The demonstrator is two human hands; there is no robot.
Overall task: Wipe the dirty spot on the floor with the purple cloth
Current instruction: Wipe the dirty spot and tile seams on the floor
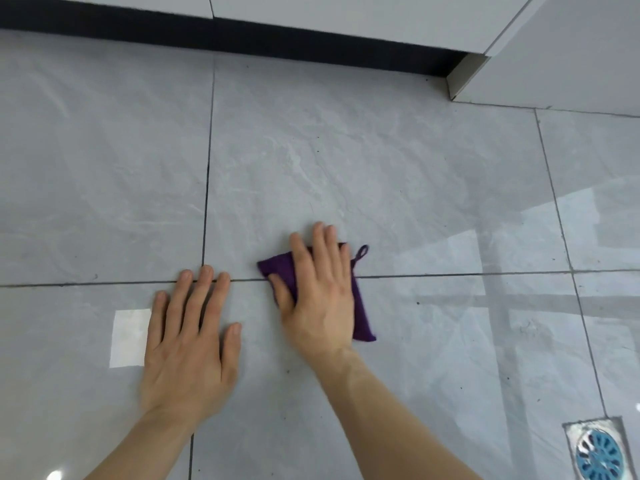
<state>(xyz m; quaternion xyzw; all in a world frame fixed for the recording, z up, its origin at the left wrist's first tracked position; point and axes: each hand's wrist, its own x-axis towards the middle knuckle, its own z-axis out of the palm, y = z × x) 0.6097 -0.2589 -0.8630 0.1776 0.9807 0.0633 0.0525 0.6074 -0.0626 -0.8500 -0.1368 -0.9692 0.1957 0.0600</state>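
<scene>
1. No writing or labels could be read.
2. The floor (381, 168) was glossy grey marbled tile with dark grout lines; white cabinets (346, 15) over a black kickboard (207, 36) stood at the far edge, and a drain (599, 452) with a blue insert lay at lower right.
3. The purple cloth (360, 306), folded, with a hanging loop, straddled a grout line.
4. The right hand (318, 296) pressed flat on the cloth, fingers spread.
5. The left hand (188, 344) lay flat, released, on the tile just beside.

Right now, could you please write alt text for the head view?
A person's right hand presses a folded purple cloth flat on grey floor tiles, across a grout line, while the left hand rests flat beside it. A floor drain sits at lower right.
</scene>
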